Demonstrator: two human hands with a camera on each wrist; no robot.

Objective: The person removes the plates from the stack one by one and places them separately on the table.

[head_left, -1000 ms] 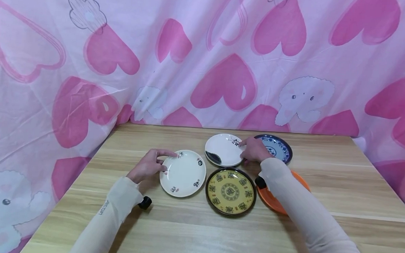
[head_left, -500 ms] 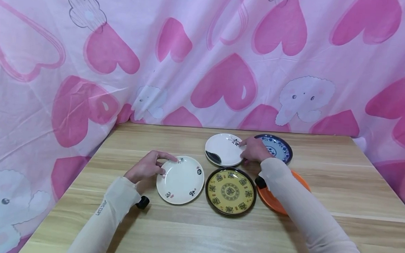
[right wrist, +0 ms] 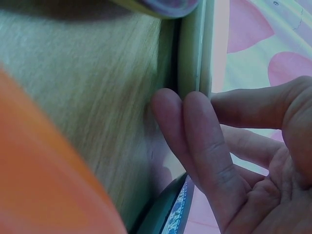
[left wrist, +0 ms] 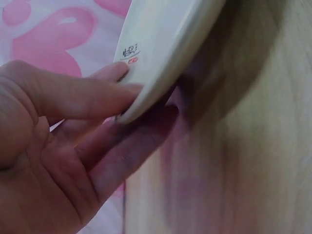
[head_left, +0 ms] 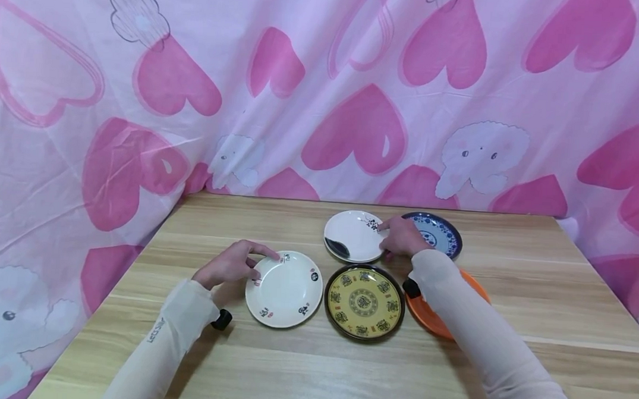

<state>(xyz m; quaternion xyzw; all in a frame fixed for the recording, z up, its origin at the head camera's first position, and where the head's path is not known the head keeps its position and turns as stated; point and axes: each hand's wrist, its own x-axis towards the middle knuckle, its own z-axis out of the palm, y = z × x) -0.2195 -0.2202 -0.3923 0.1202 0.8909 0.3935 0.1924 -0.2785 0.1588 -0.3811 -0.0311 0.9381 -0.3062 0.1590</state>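
My left hand (head_left: 230, 264) pinches the left rim of a round cream plate (head_left: 283, 293) with small black and red markings. In the left wrist view the thumb lies on the plate's upper face (left wrist: 161, 44), other fingers reach under its edge, and a shadow falls on the wood beneath. At the back, my right hand (head_left: 402, 236) grips the right rim of a white plate (head_left: 350, 227) with a dark leaf shape and a black floral sprig. The right wrist view shows the thumb over a doubled-looking rim (right wrist: 192, 58), with two fingertips against its outer side.
A yellow plate (head_left: 364, 302) with a dark brown rim lies between the cream plate and an orange plate (head_left: 432, 314), which my right sleeve partly covers. Behind the right hand sits a blue patterned plate (head_left: 441, 228). A pink heart-print curtain (head_left: 354, 129) hangs along the table's back edge.
The cream plate has come toward me and slightly left in my left hand, away from the white plate. The right hand stays in place at the white plate's rim.
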